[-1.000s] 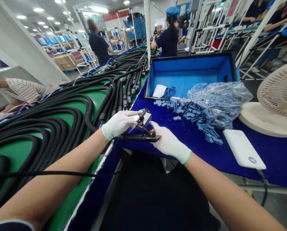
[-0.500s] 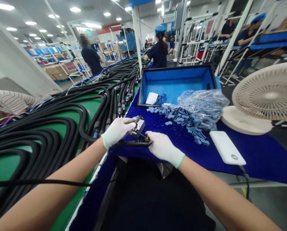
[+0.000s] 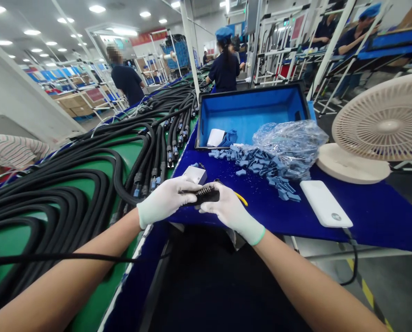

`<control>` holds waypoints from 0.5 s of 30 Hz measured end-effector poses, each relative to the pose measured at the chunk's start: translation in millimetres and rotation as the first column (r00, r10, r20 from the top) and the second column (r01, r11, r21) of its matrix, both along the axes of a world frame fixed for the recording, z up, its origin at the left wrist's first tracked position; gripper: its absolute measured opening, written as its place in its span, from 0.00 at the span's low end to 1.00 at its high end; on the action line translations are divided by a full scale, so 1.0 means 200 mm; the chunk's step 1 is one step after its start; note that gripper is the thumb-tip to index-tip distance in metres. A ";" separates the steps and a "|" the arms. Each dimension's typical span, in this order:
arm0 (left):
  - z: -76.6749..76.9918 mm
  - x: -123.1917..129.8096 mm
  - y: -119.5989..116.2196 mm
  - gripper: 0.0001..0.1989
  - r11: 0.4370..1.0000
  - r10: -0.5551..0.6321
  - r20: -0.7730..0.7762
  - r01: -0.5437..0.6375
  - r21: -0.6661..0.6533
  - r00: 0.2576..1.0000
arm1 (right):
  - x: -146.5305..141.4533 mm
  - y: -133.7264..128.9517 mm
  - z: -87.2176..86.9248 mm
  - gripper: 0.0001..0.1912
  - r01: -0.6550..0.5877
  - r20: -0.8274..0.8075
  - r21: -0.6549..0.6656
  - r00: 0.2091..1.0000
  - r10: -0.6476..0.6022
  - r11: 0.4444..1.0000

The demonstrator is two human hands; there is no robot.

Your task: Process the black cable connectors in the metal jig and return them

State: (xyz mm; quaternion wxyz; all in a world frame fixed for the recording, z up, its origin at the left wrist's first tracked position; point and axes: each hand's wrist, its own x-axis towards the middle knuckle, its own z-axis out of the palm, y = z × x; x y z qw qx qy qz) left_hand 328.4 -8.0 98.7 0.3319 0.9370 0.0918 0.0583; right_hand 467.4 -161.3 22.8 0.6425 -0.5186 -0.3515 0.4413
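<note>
My gloved left hand point(image 3: 166, 200) and gloved right hand point(image 3: 228, 212) meet above the blue cloth-covered bench point(image 3: 261, 216). Both grip a black ribbed cable end point(image 3: 206, 194), and its thin black cable point(image 3: 64, 258) runs left across my left forearm. A yellow tool tip point(image 3: 241, 198) sticks out past my right hand, its other end hidden. A small white block point(image 3: 194, 174) rests just beyond my hands. Loose blue plastic parts point(image 3: 261, 168) lie further ahead.
A blue-lined case point(image 3: 252, 115) and a clear plastic bag point(image 3: 291, 143) of blue parts stand ahead. A white power bank point(image 3: 325, 203) and a fan point(image 3: 382, 124) are to the right. Coiled black hoses point(image 3: 88, 184) fill the green bench at left. Co-workers stand beyond.
My hands have closed together around the ribbed cable end and lifted it off the white block. The block now sits apart, and the long black piece no longer lies under my hands.
</note>
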 end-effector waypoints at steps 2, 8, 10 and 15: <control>-0.04 -0.01 -0.01 0.12 0.998 -0.021 0.059 0.017 0.068 0.998 | 0.02 0.01 0.00 0.33 -0.009 0.021 0.017 1.000 0.009 1.000; -0.13 -0.04 -0.02 0.15 0.937 -0.230 0.154 0.176 0.301 0.961 | 0.05 0.00 0.02 0.45 -0.157 0.028 0.055 0.987 0.156 0.986; -0.15 -0.01 0.00 0.18 0.977 -0.161 0.160 0.134 0.166 0.974 | 0.05 0.00 0.03 0.41 -0.138 0.102 0.059 0.986 0.132 0.989; -0.18 0.07 0.05 0.51 0.976 0.112 -0.001 -0.110 -0.190 0.994 | 0.06 0.00 0.00 0.33 -0.047 0.212 0.048 0.977 0.036 0.998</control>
